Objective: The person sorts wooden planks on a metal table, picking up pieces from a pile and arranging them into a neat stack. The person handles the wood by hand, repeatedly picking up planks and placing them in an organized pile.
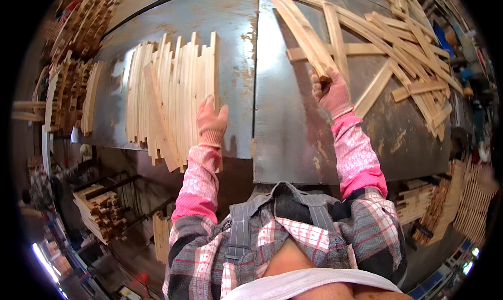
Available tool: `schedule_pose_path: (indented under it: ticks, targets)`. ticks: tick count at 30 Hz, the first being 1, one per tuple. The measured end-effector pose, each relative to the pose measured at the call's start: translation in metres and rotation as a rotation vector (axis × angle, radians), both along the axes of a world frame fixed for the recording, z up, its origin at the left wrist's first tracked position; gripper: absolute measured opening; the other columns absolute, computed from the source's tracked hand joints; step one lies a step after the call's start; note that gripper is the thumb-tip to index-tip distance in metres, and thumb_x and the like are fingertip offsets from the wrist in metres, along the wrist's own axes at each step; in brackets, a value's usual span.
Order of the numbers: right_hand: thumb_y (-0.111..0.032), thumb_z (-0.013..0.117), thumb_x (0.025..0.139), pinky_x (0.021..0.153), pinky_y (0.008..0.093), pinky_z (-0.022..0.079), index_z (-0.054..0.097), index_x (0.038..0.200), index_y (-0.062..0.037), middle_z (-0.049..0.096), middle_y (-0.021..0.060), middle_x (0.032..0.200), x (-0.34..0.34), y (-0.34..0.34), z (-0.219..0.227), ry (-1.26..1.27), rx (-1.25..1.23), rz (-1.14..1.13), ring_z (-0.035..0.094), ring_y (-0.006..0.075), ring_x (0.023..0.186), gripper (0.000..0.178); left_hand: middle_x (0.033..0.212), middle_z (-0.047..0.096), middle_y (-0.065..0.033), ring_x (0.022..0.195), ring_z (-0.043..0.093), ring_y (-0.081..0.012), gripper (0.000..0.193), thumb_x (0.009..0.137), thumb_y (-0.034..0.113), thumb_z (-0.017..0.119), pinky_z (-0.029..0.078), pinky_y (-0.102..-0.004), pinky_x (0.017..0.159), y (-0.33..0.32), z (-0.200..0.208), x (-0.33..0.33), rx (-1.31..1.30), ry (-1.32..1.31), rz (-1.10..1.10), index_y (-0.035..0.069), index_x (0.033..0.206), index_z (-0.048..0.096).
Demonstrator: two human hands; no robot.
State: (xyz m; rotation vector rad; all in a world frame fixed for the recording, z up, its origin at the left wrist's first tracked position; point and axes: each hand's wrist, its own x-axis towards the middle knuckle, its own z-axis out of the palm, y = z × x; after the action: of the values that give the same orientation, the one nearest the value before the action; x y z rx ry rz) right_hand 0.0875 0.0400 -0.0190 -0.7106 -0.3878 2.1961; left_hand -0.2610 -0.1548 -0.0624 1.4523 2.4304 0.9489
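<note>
My right hand (pixel 332 92), in a pink knit glove, is closed around the near end of a wooden strip (pixel 304 30). That strip slants away to the far left over the right-hand metal table; it may be more than one piece pressed together. On the left-hand table, my gloved left hand (pixel 212 121) rests with fingers apart against the right side of a row of wooden strips (pixel 175 85). The strips lie side by side, their ends uneven. One loose strip (pixel 160 116) lies slanted on top of the row.
Loose wooden strips (pixel 414 48) lie crisscrossed on the right metal table (pixel 293 143). A seam separates it from the left metal table (pixel 236 90). Stacked wood (pixel 63 90) stands at the far left. More stacks sit below on both sides, such as the lower left stack (pixel 99 211).
</note>
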Motion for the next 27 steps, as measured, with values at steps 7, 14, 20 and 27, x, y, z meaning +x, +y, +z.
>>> schedule_pose_path:
  ticks: [7,14,20,27]
  targets:
    - [-0.041,0.045,0.104,0.050,0.0301,0.035,0.054,0.127,0.0138,0.028,-0.0065,0.060,0.047,-0.107,0.020,0.754,-0.066,0.211,0.035,0.0106,0.047,0.060,0.120,0.065,-0.0175,0.109,0.064,-0.0324,0.033,0.100,0.036,0.066,0.052,-0.0446,0.095,0.097,0.065,0.164,-0.002,-1.979,-0.417,0.005,0.111,0.060]
    - [-0.038,0.045,0.105,0.046,0.0307,0.044,0.061,0.119,0.0085,0.054,0.0014,0.063,0.087,-0.175,0.064,-0.235,-0.049,0.028,0.049,0.0147,0.048,0.051,0.112,0.070,-0.0137,0.102,0.069,-0.0290,0.037,0.098,0.018,0.067,0.058,-0.0468,0.095,0.111,0.080,0.272,-0.031,-2.153,-0.391,0.000,0.129,0.058]
    - [-0.007,0.072,0.092,0.062,0.0267,0.051,0.065,0.125,0.0020,0.068,0.0045,0.086,0.218,-0.169,0.069,-1.153,0.254,-0.419,0.061,0.0112,0.068,0.035,0.107,0.071,-0.0089,0.094,0.071,-0.0213,0.036,0.096,0.008,0.066,0.061,-0.0389,0.085,0.116,0.106,0.324,-0.249,-1.864,-0.509,0.000,0.130,0.059]
    - [-0.021,0.074,0.085,0.100,0.0421,0.052,0.056,0.141,-0.0061,0.068,0.0152,0.124,0.389,-0.160,0.128,-2.064,0.798,-0.548,0.066,0.0300,0.115,0.061,0.101,0.069,-0.0049,0.089,0.067,-0.0149,0.035,0.094,0.014,0.070,0.056,-0.0322,0.080,0.097,0.149,0.424,-0.571,-1.266,-0.800,0.000,0.125,0.064]
